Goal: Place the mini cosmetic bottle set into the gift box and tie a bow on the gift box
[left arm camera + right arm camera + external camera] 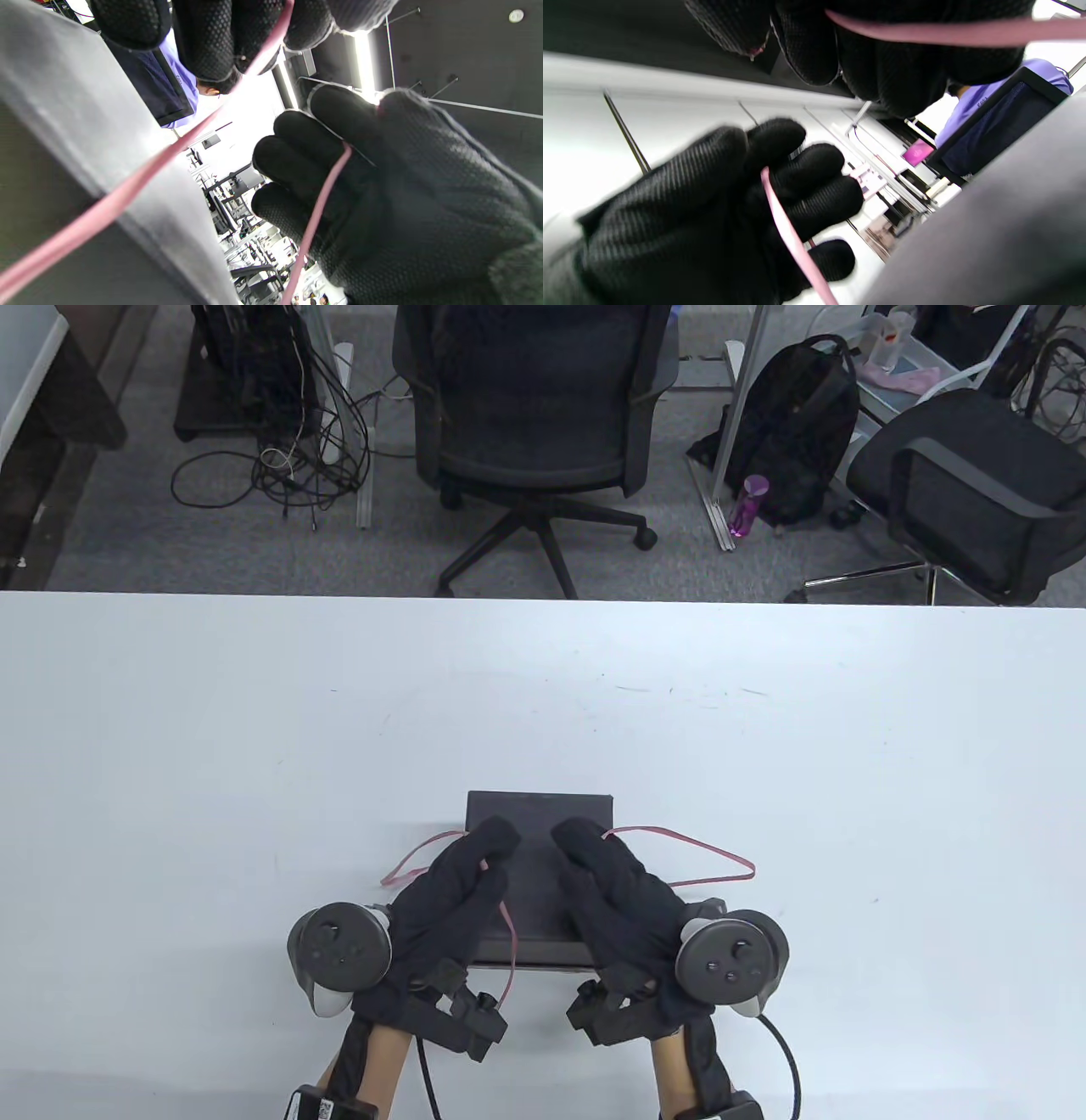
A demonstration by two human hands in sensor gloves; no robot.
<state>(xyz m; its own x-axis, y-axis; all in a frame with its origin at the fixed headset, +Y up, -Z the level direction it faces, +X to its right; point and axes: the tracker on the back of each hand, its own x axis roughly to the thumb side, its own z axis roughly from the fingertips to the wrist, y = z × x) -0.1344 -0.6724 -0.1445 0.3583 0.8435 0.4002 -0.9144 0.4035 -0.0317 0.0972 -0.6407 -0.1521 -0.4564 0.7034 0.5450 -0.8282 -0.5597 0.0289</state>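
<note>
Left hand (454,891): fingers curled round a run of the pink ribbon (679,853), pinching it over the lid. Right hand (611,891): likewise curled, clamped on the other run, knuckles just beside the left hand's. Confirmed from the wrists: ribbon (326,199) threading between the right hand's (382,190) curled fingers, and ribbon (793,241) crossing the left hand's (721,220) palm.

Directly under both hands: the dark gift box (539,814), closed, flat on the white table (254,746), its far edge just beyond the fingertips. Bottle set not visible, probably already inside. Beyond the right hand, a slack loop of ribbon trailing out across the table; beyond the left hand, a smaller loop, and one strand hanging down over the near wall of the box beside the left wrist.

Handling, as a judgement: ribbon thin, soft and light, likely slippery against glove fabric, so best pinched close to the crossing point above the lid, with tension kept even. Box rigid and light, apt to slide if pulled sideways. No knot or bow discernible yet; crossing hidden by the fingers.
</note>
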